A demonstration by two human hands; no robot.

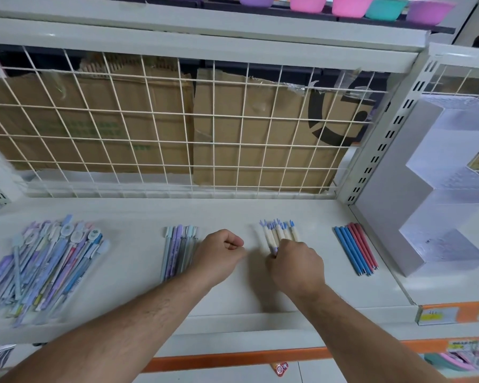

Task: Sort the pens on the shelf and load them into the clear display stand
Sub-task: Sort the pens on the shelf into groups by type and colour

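Note:
On the white shelf (138, 217) lie four groups of pens. A big mixed pile (44, 261) is at the left. A small row of pastel capped pens (179, 250) lies left of centre. Cream pens with blue tips (278, 233) lie right of centre, and my right hand (296, 265) grips their lower ends. My left hand (221, 252) is curled into a fist beside the pastel pens and holds nothing. Blue and red pens (354, 248) lie in a neat row further right. The clear stepped display stand (437, 189) stands at the far right.
A white wire grid (177, 128) with cardboard behind it closes the back of the shelf. A slotted upright post (382, 145) stands just left of the stand. Coloured plastic bowls (349, 5) sit on the shelf above. Orange price rails (454, 313) run along the front edge.

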